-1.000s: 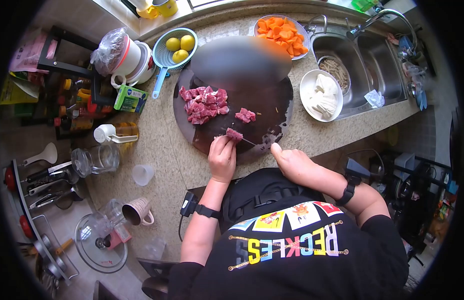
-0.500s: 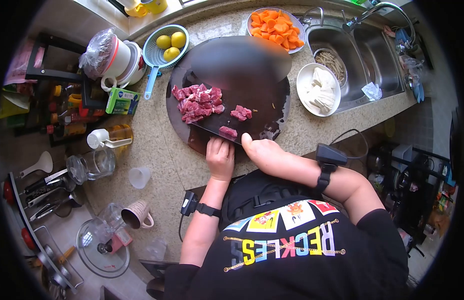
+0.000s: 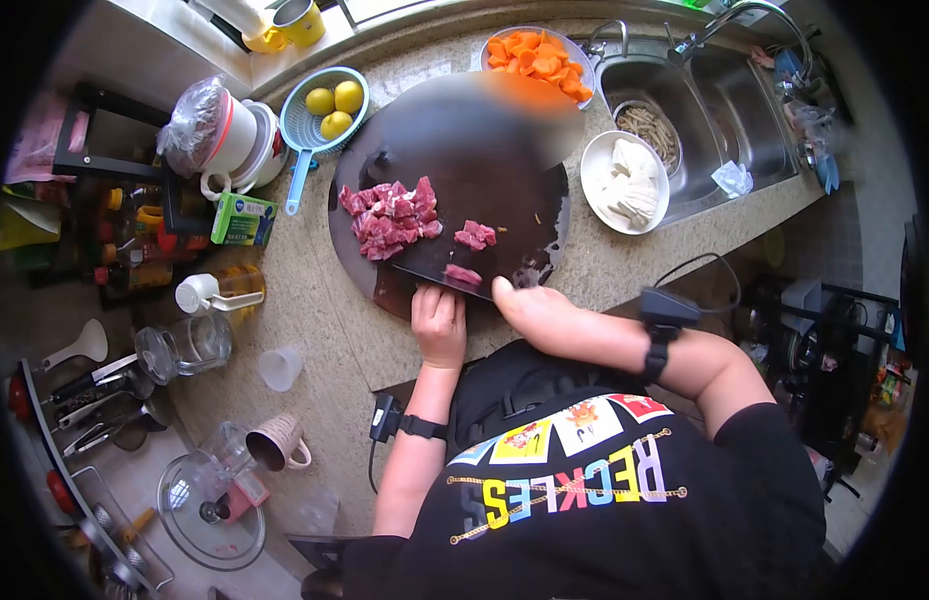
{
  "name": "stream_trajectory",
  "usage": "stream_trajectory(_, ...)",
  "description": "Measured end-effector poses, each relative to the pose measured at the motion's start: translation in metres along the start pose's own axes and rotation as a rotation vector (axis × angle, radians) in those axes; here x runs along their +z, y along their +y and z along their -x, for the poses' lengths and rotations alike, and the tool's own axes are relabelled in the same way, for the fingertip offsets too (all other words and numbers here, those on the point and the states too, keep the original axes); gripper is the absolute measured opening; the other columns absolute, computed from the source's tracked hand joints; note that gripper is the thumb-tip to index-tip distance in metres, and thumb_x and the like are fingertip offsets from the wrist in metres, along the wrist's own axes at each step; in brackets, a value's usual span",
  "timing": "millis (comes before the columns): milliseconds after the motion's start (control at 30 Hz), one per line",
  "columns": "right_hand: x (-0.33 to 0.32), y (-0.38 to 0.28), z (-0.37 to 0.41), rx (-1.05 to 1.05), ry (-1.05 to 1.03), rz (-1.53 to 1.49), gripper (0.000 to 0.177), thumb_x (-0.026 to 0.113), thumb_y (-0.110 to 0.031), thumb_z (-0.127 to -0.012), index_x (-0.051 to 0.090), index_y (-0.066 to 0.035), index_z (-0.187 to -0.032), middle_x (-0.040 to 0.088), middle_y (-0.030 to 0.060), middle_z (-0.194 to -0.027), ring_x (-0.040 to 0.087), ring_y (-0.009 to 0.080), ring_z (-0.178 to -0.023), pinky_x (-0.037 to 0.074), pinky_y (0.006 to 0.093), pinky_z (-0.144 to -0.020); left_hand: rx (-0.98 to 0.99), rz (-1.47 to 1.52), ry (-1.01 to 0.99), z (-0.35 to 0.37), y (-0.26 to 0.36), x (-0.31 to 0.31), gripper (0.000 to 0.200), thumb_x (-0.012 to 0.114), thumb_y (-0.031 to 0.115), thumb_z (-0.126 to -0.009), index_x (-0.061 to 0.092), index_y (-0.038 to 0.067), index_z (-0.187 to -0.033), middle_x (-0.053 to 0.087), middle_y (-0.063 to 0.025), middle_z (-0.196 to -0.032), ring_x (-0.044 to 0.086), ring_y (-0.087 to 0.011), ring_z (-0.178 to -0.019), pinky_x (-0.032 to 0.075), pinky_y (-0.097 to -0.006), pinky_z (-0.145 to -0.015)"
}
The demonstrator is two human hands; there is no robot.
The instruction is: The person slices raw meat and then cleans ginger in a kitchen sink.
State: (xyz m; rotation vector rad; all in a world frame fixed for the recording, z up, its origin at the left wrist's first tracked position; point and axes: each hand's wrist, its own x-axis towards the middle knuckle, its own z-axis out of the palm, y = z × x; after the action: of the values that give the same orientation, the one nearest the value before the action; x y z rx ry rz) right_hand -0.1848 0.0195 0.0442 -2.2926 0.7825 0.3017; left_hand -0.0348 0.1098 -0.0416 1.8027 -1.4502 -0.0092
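Observation:
On the dark round cutting board (image 3: 505, 205) my right hand (image 3: 533, 312) is closed around the handle end of a dark-bladed knife (image 3: 425, 274). The blade slants across the near part of the board. My left hand (image 3: 440, 322) has its fingers curled down close behind the blade; whatever lies under the fingertips is hidden. A strip of raw red meat (image 3: 463, 274) lies at the far side of the blade. Beyond it is a small clump of meat pieces (image 3: 476, 235), and to the left a larger pile of cut meat (image 3: 390, 222).
Sliced carrots (image 3: 540, 62) fill a plate behind the board. A white bowl (image 3: 590, 195) of white slices stands right, beside the sink (image 3: 750, 120). Left are a blue strainer (image 3: 300, 115) with yellow round fruit, a green box (image 3: 245, 220), a plastic cup (image 3: 281, 369) and a mug (image 3: 273, 443).
The view has shifted slightly. The knife, both hands and the meat piles keep nearly the same arrangement, with the meat strip still at the blade.

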Motion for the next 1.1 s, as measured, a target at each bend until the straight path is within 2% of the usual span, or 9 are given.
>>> stream_trajectory(100,-0.003,0.006,0.023,0.058,-0.036,0.023,0.015,0.046,-0.001,-0.079,0.036,0.002,-0.09,0.06,0.0241,-0.069,0.062,0.0414,-0.07,0.05,0.0476,-0.057,-0.009,-0.016,0.028,0.0,0.003,-0.001,0.021,0.065,0.002,-0.07,0.063,0.0,-0.091,0.059,-0.0133,-0.099,0.055,-0.0353,-0.095,0.045,-0.0425,-0.084)
stream_trajectory(167,0.0,0.004,0.02,0.075,-0.043,0.029,0.015,0.046,-0.001,-0.079,0.036,0.002,-0.09,0.06,0.0237,-0.069,0.062,0.0413,-0.07,0.05,0.0472,-0.057,-0.003,-0.003,0.032,-0.001,0.003,-0.002,0.021,0.065,-0.001,-0.069,0.064,0.0,-0.09,0.061,-0.0139,-0.098,0.056,-0.0351,-0.09,0.045,-0.0416,-0.08)
stream_trajectory(233,0.001,0.0,-0.002,-0.027,-0.007,0.022,0.017,0.044,0.001,-0.079,0.034,0.003,-0.092,0.059,0.0242,-0.07,0.061,0.0427,-0.071,0.048,0.0486,-0.058,-0.003,-0.005,0.031,-0.006,0.007,0.0,0.021,0.065,-0.001,-0.07,0.064,0.0,-0.09,0.061,-0.0138,-0.097,0.056,-0.0345,-0.09,0.046,-0.0411,-0.08)
stream_trajectory(367,0.001,0.018,0.004,-0.083,0.047,0.013,0.021,0.047,0.001,-0.076,0.032,0.002,-0.092,0.058,0.0247,-0.069,0.06,0.0427,-0.069,0.047,0.0487,-0.057,-0.039,0.055,-0.029,-0.004,0.006,-0.007,0.018,0.063,0.0,-0.071,0.063,0.001,-0.088,0.059,-0.0131,-0.096,0.056,-0.0327,-0.092,0.044,-0.0415,-0.084)
stream_trajectory(500,-0.007,0.026,0.013,0.004,0.135,-0.045,0.024,0.047,0.002,-0.075,0.032,0.002,-0.093,0.058,0.0236,-0.067,0.059,0.043,-0.069,0.047,0.0491,-0.057,-0.014,0.058,0.04,-0.004,0.008,-0.019,0.018,0.064,-0.001,-0.071,0.065,0.0,-0.089,0.06,-0.0121,-0.098,0.057,-0.0301,-0.092,0.046,-0.039,-0.083)
stream_trajectory(633,-0.015,0.018,0.022,-0.037,0.116,-0.037,0.025,0.047,0.002,-0.075,0.031,0.002,-0.094,0.057,0.0232,-0.065,0.058,0.043,-0.067,0.046,0.0494,-0.056,-0.099,0.043,0.073,0.005,0.004,-0.03,0.018,0.064,-0.003,-0.072,0.065,-0.001,-0.09,0.061,-0.0118,-0.097,0.058,-0.0288,-0.092,0.047,-0.0375,-0.082)
stream_trajectory(800,-0.01,0.014,0.039,-0.05,0.029,0.014,0.025,0.047,0.004,-0.074,0.032,0.002,-0.094,0.056,0.0226,-0.064,0.058,0.0432,-0.065,0.046,0.0498,-0.056,-0.003,0.034,0.027,-0.004,0.01,-0.026,0.019,0.065,0.0,-0.072,0.065,-0.001,-0.091,0.061,-0.0111,-0.096,0.058,-0.029,-0.092,0.047,-0.0369,-0.082)
stream_trajectory(933,-0.003,0.018,0.032,-0.031,0.019,0.039,0.023,0.046,0.003,-0.075,0.033,0.003,-0.094,0.057,0.0231,-0.066,0.059,0.0429,-0.066,0.047,0.0493,-0.057,-0.017,0.024,0.001,0.0,0.009,-0.018,0.02,0.067,0.001,-0.071,0.065,0.0,-0.091,0.061,-0.0111,-0.095,0.058,-0.0285,-0.091,0.047,-0.0366,-0.082)
stream_trajectory(1100,-0.001,-0.003,-0.019,-0.04,0.056,0.046,0.019,0.046,0.001,-0.078,0.035,0.002,-0.093,0.06,0.0227,-0.07,0.063,0.039,-0.07,0.05,0.0452,-0.056,-0.004,-0.01,-0.02,0.0,0.012,-0.017,0.02,0.067,0.001,-0.071,0.065,0.001,-0.092,0.06,-0.0116,-0.095,0.057,-0.0295,-0.09,0.046,-0.0369,-0.081)
